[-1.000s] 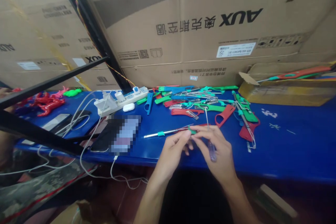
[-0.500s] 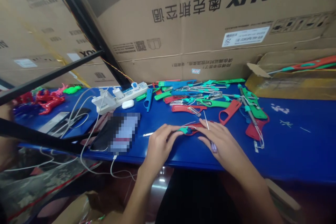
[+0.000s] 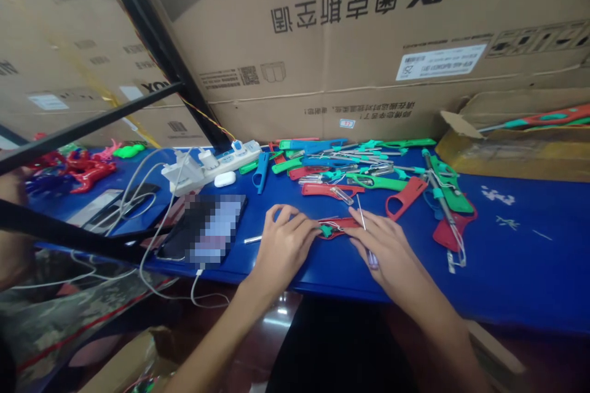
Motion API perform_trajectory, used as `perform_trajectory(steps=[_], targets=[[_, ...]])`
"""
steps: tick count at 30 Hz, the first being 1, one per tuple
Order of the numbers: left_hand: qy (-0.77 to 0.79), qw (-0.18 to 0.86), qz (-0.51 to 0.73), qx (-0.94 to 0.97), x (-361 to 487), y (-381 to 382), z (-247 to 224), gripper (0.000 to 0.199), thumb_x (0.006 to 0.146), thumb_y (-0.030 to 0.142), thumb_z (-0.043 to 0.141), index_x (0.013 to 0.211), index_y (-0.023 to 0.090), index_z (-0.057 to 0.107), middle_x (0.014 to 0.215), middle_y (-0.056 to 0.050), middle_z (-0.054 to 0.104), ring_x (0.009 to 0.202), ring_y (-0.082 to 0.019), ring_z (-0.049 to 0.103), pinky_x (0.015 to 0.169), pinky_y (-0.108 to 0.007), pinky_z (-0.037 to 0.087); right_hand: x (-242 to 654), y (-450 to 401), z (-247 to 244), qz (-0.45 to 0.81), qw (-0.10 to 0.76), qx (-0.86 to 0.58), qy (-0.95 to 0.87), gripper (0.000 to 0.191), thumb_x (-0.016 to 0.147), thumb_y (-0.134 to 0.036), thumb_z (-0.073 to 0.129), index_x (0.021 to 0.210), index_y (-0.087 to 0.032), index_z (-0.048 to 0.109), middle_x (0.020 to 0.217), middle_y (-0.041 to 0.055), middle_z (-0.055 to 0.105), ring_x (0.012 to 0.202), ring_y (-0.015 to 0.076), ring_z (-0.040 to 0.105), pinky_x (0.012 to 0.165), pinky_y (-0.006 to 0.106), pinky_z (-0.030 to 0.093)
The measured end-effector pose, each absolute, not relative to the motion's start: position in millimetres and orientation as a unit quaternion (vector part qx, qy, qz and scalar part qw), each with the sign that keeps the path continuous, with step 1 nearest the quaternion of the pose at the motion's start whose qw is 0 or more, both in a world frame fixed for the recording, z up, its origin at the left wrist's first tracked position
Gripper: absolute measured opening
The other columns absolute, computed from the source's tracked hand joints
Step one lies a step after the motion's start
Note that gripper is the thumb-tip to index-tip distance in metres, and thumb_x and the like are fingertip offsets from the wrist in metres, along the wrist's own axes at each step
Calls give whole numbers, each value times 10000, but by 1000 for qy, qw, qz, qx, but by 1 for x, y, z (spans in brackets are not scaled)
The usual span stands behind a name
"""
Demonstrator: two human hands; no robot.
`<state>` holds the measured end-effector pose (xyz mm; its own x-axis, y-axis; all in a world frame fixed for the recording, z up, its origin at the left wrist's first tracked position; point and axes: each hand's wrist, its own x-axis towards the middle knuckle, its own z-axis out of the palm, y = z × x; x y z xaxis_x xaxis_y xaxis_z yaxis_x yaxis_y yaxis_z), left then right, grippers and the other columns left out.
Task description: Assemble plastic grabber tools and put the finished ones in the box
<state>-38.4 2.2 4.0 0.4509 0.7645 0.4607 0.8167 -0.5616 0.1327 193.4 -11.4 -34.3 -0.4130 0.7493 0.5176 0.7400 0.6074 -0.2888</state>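
A red long-reach lighter with its casing open lies low over the table edge between my hands, thin white wires and a green piece showing inside. My left hand closes its fingers around the left end, at the green piece. A metal tube sticks out to the left beyond that hand. My right hand grips the casing's right end and also keeps a screwdriver with a purple handle between its fingers, shaft pointing up and away. Part of the lighter is hidden by my fingers.
Behind my hands is a pile of red, green and blue lighter parts. To the left are a white power strip, a phone and cables. Cardboard boxes stand at the back; a black metal frame crosses the left side.
My left hand has turned and its fingers have curled further over the lighter's left end. More of the metal tube shows to the left. My right hand still has the screwdriver.
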Motion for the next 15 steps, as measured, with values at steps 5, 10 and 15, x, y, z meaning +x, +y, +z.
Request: perform_trajectory(steps=[5, 10, 15], targets=[[-467, 40, -195, -861, -40, 11, 11, 125, 988, 287, 597, 944, 251, 709, 967, -14, 726, 932, -238, 548, 898, -430, 362, 196, -15, -36, 38, 302, -445, -842, 603, 753, 24, 450, 1273, -223, 631, 1434, 106, 590, 1340, 283, 518, 1014, 531, 495], [-436, 39, -136, -889, -42, 25, 16, 142, 976, 308, 620, 902, 216, 698, 923, -24, 709, 888, -236, 566, 811, -392, 341, 198, -17, -31, 77, 285, -446, -845, 725, 680, 55, 426, 1312, -242, 621, 1426, 78, 592, 1313, 262, 527, 1044, 509, 482], [-430, 27, -113, -895, -44, 30, 18, 167, 989, 324, 597, 903, 202, 673, 926, -17, 705, 859, -215, 586, 792, -378, 345, 199, -17, -24, 104, 273, -437, -851, 691, 762, 67, 386, 1347, -224, 609, 1408, 88, 610, 1296, 244, 534, 1050, 495, 480]])
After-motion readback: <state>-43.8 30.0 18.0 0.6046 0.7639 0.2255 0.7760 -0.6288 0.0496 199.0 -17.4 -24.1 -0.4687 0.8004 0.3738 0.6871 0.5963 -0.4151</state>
